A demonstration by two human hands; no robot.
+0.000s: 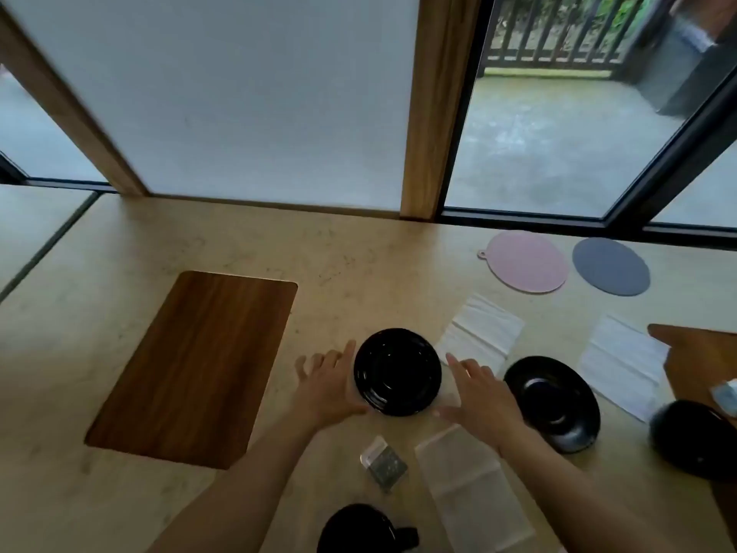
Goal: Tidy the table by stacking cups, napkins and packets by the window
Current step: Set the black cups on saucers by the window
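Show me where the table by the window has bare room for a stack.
Bare tabletop runs along the window, between the wooden board and the pink mat. The right side is crowded with mats, napkins and saucers.

Daylight pours in through the window (558,125) far beyond the hands, and the frosted panel (239,93) up ahead of them glows a flat, even white. The table (279,249) looks dim and warm by contrast, with the side nearest the camera falling darker. Soft shadows only: a faint one under the left hand (325,387), another under the right hand (480,399). Small glints ride the rim of the black saucer (397,372) between them. The whole picture is soft, and motion smear thickens toward the edges. Frame posts bow outward, wide-lens style. The dark shapes at the far right and below the wrists are plain mush.
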